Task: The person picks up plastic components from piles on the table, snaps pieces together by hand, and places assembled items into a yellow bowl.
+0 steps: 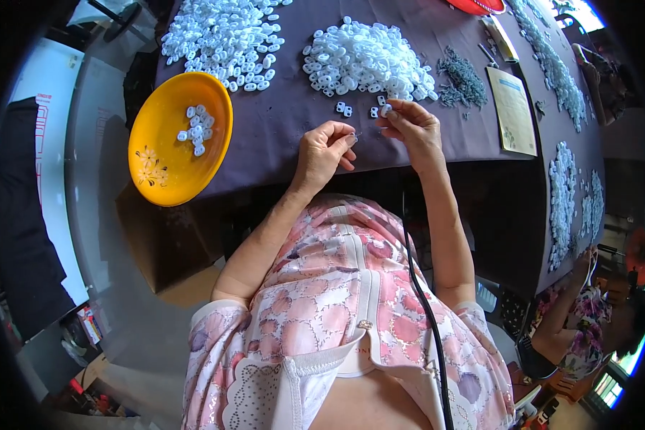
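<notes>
My left hand (324,152) hovers over the near edge of the dark purple table (279,129), its fingertips pinched on a thin metal pin. My right hand (413,127) holds a small white plastic piece (385,110) between thumb and fingers, just below a heap of white plastic pieces (365,61). Three loose white pieces (344,109) lie on the cloth between the hands and the heap. A small pile of grey metal pins (462,80) sits to the right of the heap.
A yellow bowl (165,154) with several white pieces stands at the left table edge. A second spread of white pieces (226,36) lies at the back left. A yellow paper sheet (512,111) lies right. Another person (588,322) sits at the lower right beside more white piles (562,201).
</notes>
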